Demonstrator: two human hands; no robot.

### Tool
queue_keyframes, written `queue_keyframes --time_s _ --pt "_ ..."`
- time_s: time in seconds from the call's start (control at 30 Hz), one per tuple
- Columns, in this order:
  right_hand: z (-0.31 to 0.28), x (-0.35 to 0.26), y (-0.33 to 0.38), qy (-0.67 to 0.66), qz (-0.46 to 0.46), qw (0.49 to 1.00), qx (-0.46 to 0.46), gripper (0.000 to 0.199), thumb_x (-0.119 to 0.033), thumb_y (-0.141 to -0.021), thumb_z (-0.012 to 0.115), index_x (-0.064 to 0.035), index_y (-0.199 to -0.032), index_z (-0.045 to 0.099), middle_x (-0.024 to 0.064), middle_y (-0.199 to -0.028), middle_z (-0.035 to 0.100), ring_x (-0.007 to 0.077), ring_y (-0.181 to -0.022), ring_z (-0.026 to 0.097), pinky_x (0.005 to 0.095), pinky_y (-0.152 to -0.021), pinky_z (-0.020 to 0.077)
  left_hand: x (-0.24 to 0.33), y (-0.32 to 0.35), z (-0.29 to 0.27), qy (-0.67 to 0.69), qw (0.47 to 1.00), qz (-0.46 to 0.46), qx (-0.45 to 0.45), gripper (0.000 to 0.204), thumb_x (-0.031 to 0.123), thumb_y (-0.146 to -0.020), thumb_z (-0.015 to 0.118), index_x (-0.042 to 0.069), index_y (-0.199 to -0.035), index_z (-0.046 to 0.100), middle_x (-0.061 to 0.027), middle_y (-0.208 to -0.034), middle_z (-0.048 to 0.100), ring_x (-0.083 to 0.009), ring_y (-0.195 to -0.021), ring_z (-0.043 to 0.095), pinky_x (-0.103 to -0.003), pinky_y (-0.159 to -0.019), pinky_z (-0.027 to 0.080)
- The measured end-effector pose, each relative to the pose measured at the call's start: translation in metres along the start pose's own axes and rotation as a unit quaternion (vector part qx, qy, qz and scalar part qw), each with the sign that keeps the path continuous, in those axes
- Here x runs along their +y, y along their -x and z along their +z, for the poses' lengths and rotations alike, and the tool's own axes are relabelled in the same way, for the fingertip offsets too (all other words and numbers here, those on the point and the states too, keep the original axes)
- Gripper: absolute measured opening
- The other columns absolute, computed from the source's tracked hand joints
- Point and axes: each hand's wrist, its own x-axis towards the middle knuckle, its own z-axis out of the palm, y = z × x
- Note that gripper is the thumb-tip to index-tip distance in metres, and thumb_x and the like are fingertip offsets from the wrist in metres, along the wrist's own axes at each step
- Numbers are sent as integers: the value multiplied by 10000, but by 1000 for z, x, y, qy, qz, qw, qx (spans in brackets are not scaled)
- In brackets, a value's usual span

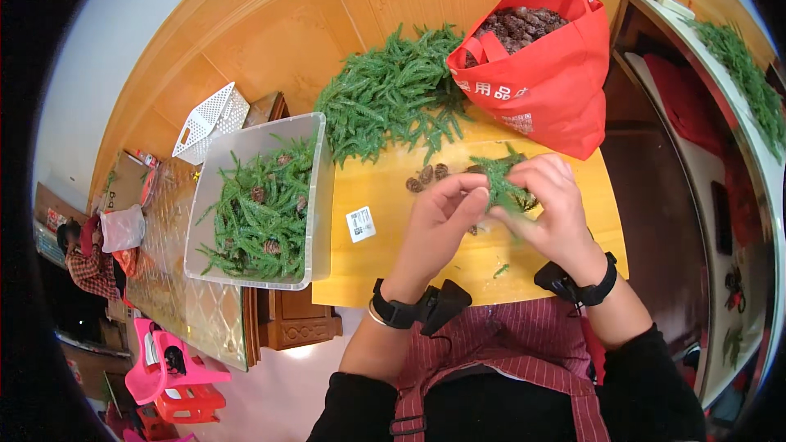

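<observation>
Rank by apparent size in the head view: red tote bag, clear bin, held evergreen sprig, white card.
1. Red tote bag and clear bin: too alike to rank
2. Evergreen sprig, partly hidden
3. White card

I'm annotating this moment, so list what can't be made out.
All in the head view:
Sprig's full shape: left hand and right hand cover parts.
Left fingertips' exact contact: hidden among thumb, needles and fingers.
Lower cones in the red bag: its wall hides them.
Bin floor: heaped greenery covers it.
Dark oblong, far right: too small to identify.
</observation>
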Motion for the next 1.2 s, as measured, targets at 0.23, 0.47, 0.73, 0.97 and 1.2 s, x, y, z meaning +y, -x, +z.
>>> queue_keyframes --time_s 0.23,0.47,0.73,0.97,1.2 --pt "-1 4 6 -309 171 923 -155 197 -133 -755 661 -18 -868 547 35 -841 559 133 -804 528 279 -732 417 0 -4 -7 -291 938 177 70 244 15 -825 555 9 -1068 537 -24 -1007 544 -92 -918 514 -237 -789 434" --pt "-8 7 9 -499 220 813 -204 130 -115 -822 600 -35 -909 546 -38 -803 532 41 -755 479 210 -679 403 -3 -1 -13 -65 995 28 -65 151 7 -828 552 -9 -978 557 -22 -914 583 -90 -854 553 -220 -779 433" --pt "-1 16 19 -553 272 783 -87 185 -68 -796 581 -59 -968 510 26 -979 526 94 -940 479 234 -822 373 1 -3 -14 11 999 16 48 155 68 -873 502 -12 -984 573 -61 -881 623 -87 -687 570 -213 -670 479" --pt "-11 9 5 -157 142 975 72 373 -43 -761 561 -26 -1121 465 79 -1084 516 173 -1047 466 290 -865 363 2 -1 -7 -18 999 4 27 166 101 -877 504 -3 -984 578 -16 -822 605 -44 -664 526 -179 -615 446" --pt "-19 8 -23 -122 1 982 -147 217 -53 -725 578 2 -935 566 117 -881 590 232 -857 567 325 -775 423 -6 -1 0 19 997 -25 -71 263 -12 -809 563 -7 -1063 495 -12 -922 553 -77 -827 544 -221 -716 457"
